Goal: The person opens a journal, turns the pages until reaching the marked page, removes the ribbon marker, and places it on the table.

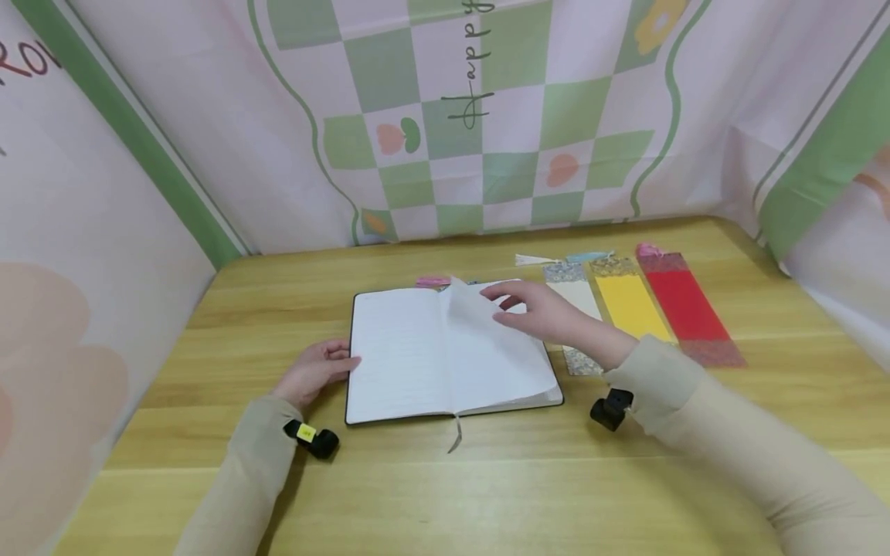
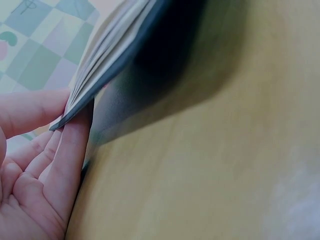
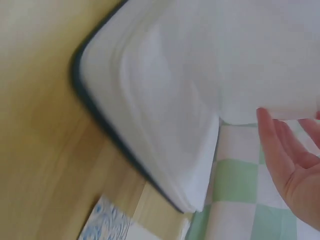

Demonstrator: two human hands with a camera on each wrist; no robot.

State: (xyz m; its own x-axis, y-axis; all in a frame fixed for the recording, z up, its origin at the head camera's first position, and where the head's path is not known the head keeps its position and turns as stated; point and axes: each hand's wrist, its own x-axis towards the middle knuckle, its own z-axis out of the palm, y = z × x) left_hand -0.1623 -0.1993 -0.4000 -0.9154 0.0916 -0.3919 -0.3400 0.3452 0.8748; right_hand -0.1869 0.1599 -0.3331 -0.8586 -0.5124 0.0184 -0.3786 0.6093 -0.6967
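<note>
An open notebook (image 1: pixel 399 363) with a dark cover and blank-looking white pages lies on the wooden table. My left hand (image 1: pixel 318 372) holds its left edge; in the left wrist view the thumb is on the pages and fingers (image 2: pixel 70 155) lie beneath the cover. A lifted page (image 1: pixel 474 313) stands partly up near the middle of the notebook. My right hand (image 1: pixel 538 309) touches that page near its far edge, thumb and fingers apart. In the right wrist view the thumb tip of the right hand (image 3: pixel 295 170) meets the page's edge. A grey ribbon (image 1: pixel 455 435) hangs from the spine.
Right of the notebook lie a white bookmark (image 1: pixel 575 293), a yellow bookmark (image 1: pixel 631 305) and a red bookmark (image 1: pixel 688 309), with tassels at their far ends. A pink tassel (image 1: pixel 433 282) shows behind the notebook. A patterned cloth (image 1: pixel 480 154) hangs behind the table.
</note>
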